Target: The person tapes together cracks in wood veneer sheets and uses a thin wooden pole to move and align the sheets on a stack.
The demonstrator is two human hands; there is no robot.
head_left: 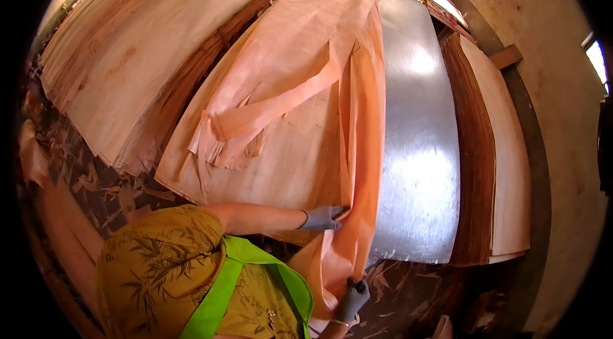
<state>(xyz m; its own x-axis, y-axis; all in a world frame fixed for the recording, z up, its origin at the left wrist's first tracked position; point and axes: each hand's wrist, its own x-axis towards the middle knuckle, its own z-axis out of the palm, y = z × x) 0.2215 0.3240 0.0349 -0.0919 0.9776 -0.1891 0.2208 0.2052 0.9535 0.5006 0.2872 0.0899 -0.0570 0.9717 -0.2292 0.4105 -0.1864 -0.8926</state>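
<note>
The thin orange veneer sheet point(365, 192) lay creased and torn over a paler veneer stack point(287, 160), its near end drooping past the stack's edge. I saw the gray-gloved left hand point(323, 218) with fingers pinched on a folded edge, and the right hand point(352, 299), fingers curled tight, gripping the drooping end. Just to the right shone a metal surface point(415, 122); another stack point(166, 52) stood left.
</note>
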